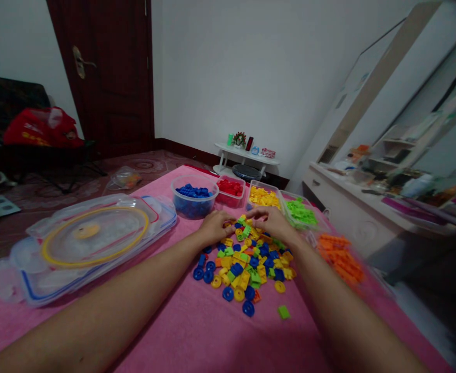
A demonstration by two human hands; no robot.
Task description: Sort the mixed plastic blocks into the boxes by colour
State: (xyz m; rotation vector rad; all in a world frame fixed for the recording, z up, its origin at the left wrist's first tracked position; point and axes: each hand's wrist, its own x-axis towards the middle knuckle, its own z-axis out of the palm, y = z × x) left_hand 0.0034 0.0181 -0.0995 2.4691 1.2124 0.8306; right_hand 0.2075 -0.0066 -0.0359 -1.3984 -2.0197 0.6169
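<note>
A loose pile of plastic building blocks (237, 269) in yellow, blue, green and orange, with several wheel-shaped pieces, lies on the pink cloth (181, 331). My left hand (217, 227) is at the far left of the pile, its fingers curled together; what they hold, if anything, is too small to make out. Across from it, my right hand (271, 221) reaches over the pile's far right side, thumb and fingers apart around some yellow and green pieces. Just beyond the hands stand a round tub of blue blocks (194, 199), a box of red blocks (231, 189) and a box of yellow blocks (264, 196).
Green blocks fill a box (300, 211) at the right, and orange blocks (340, 256) lie in another near the right edge. Stacked clear lids (96, 243) cover the left side. A single green block (284, 312) lies nearer me. A white dresser (348, 202) stands beyond the right edge.
</note>
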